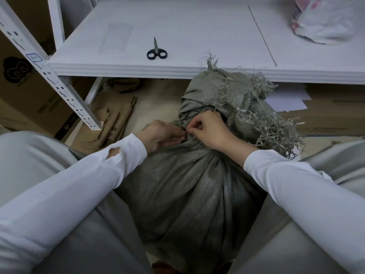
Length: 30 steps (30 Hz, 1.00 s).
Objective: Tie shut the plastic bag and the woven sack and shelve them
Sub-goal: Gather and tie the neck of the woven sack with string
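Grey-trousered knees frame a grey-green woven sack (189,194) standing on the floor between them.
Both white-sleeved hands meet at the sack's gathered neck: the left hand (161,135) and right hand (209,130) are each closed in a pinch on something thin there, too small to tell. Its frayed top flops toward the white metal shelf (197,36), which carries black-handled scissors (157,52) and, far right, a translucent white plastic bag (325,20).
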Each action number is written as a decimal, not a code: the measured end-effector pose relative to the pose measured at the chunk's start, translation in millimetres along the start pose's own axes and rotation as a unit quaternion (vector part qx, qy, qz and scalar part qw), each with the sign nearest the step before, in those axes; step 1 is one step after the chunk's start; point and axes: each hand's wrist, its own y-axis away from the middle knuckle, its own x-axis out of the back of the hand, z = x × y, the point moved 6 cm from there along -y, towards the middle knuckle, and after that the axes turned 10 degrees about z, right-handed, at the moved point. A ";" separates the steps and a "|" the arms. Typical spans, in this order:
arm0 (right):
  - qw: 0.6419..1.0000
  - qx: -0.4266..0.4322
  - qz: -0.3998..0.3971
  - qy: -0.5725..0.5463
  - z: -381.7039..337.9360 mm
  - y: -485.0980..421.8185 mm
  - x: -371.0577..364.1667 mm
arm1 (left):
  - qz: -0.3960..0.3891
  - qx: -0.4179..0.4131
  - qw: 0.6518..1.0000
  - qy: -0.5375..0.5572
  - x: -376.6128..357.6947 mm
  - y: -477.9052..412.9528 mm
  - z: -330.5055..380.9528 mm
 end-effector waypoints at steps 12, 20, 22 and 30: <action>0.997 -0.011 0.072 -0.022 4.6 4.2 3.5 | 0.013 -0.195 0.967 -0.163 -0.5 2.5 11.1; 0.996 -0.002 0.089 -0.012 4.0 3.2 5.4 | 0.022 -0.278 0.937 -0.209 -3.4 6.4 16.5; 0.996 0.001 0.089 -0.020 3.8 3.3 5.1 | 0.020 -0.283 0.935 -0.212 -3.5 6.7 17.0; 0.996 0.029 0.080 -0.017 -1.1 3.1 7.7 | 0.010 -0.304 0.926 -0.222 -5.0 10.4 19.0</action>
